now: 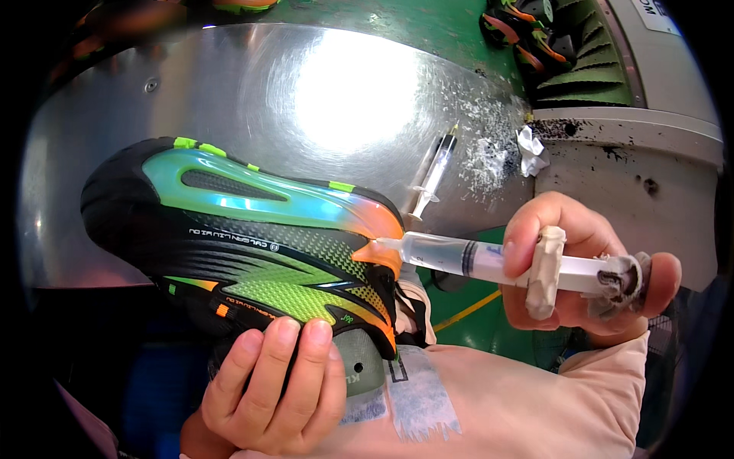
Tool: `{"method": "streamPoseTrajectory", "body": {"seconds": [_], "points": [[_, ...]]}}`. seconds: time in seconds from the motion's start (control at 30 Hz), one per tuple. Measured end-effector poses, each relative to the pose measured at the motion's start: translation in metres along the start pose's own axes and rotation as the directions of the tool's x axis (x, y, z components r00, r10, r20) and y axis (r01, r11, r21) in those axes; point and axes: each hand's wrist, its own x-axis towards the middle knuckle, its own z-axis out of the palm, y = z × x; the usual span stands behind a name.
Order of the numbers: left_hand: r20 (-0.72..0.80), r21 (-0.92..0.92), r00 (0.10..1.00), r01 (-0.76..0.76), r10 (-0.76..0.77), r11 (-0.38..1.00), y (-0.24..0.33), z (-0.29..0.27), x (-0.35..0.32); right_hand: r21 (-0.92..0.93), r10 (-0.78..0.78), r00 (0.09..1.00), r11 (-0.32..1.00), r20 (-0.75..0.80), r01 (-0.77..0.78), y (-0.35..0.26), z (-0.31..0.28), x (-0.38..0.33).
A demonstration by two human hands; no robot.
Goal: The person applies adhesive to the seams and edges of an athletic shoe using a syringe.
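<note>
My left hand [279,386] is closed on a colourful shoe [290,252] from below, its fingertips pressed on the near side. The shoe lies on its side, green, black and orange, with a shiny blue-green and orange sole edge. A grey-green shoe last [359,359] fills its opening. In my right hand [589,268] is a clear plastic syringe [474,258], held level, with tape wrapped round its finger flange and plunger end. Its tip meets the orange heel part of the shoe. Clear liquid seems to be in the barrel.
Behind the shoe spreads a shiny metal tabletop [245,84]. A second syringe [436,172] with dark contents lies there, beside white residue [489,164] and a crumpled white tissue [531,151]. More shoes [535,34] stand at the far right near a machine with dark flaps [589,57].
</note>
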Motion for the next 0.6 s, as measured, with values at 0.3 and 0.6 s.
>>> {"method": "streamPoseTrajectory", "body": {"seconds": [0.3, 0.6], "points": [[-0.092, -0.061, 0.995, -0.053, 0.048, 0.997, 0.001, -0.004, 0.013, 0.129, 0.002, 1.0, 0.992, 0.0, -0.002, -0.024, 0.004, -0.006], [-0.21, -0.091, 0.978, -0.002, -0.017, 0.996, -0.001, 0.016, 0.017, -0.052, 0.123, 0.98, 0.99, -0.159, -0.132, -0.052, 0.025, 0.003]]}}
